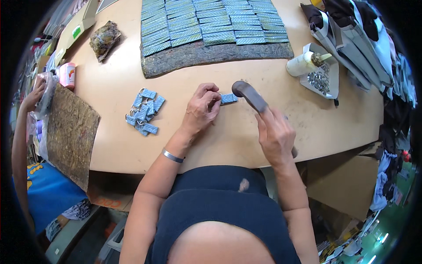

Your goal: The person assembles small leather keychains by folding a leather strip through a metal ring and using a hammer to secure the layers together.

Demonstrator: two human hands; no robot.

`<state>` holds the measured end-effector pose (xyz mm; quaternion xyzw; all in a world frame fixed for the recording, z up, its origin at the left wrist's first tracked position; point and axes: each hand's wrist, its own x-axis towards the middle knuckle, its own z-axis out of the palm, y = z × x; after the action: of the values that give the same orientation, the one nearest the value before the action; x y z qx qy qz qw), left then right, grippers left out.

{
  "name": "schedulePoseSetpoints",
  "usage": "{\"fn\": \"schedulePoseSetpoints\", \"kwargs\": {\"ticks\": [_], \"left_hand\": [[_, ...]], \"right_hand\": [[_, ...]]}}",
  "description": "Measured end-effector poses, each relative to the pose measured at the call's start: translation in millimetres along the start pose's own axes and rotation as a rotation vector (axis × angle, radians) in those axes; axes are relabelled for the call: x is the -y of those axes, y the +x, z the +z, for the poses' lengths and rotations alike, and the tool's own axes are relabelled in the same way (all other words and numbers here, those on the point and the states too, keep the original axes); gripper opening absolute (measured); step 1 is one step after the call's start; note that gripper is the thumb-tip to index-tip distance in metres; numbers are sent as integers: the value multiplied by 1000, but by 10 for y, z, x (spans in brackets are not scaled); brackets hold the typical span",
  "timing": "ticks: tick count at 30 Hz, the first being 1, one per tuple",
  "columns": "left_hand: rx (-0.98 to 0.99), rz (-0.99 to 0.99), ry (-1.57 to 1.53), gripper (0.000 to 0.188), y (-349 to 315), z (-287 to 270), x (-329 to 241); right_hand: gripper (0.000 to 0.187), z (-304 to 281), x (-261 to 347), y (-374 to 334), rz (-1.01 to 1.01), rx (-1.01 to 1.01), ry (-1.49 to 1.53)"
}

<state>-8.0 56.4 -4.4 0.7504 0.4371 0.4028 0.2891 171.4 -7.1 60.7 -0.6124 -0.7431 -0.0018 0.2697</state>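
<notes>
Hands meet at the near middle of the tan worktable [132,145]. The left hand [201,110] is curled, its fingertips pinched together on the end of a small blue patterned fabric strip [228,98] that lies flat on the table just beyond and to the right of those fingers. The right hand [276,136] is closed in a fist round the handle of a hammer [250,94], the forearm coming up from the lower edge, the wrist cocked so that the rounded head sits just right of the strip, almost touching it; whether it rests on the table cannot be told. A metal bangle [172,155] rings the left wrist.

Judging by how things lie, the work is partly through: to the left of the left hand sits a loose heap of finished blue tabs with metal rings [144,112], a modest pile. Farther off, beyond both hands, a dark board [211,55] carries many rows of flat blue strips [211,22], apparently unworked, so much seems left. Beyond the right hand, a paper tray of metal rings [320,81] stands beside a white bottle [301,64]. At the far left another person's hand [33,99] holds a plastic bag.
</notes>
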Motion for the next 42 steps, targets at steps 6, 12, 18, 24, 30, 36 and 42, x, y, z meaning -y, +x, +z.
{"fn": "schedulePoseSetpoints", "kwargs": {"ticks": [6, 12, 18, 24, 30, 36, 42], "left_hand": [[14, 21, 62, 14, -3, -18, -52], [44, 104, 269, 17, -35, -284, -96], [-173, -110, 560, 21, -245, -1247, 98], [-184, -248, 591, 24, -566, -1270, 460], [-256, -228, 298, 27, -562, -1321, 547], [-370, -112, 542, 15, -456, -1318, 353], [-220, 57, 411, 13, 330, -702, 213]], "right_hand": [[44, 140, -239, -196, 251, 158, 446], [43, 67, -283, -175, 835, 301, 916], [35, -4, -458, -135, 474, 407, 141], [18, -393, -1018, 271, 305, -65, -149], [20, -206, -2119, 510, 340, 19, -175], [17, -31, -2118, 445, 393, -18, -235], [15, -193, -1990, 372, 319, -209, -342]]}}
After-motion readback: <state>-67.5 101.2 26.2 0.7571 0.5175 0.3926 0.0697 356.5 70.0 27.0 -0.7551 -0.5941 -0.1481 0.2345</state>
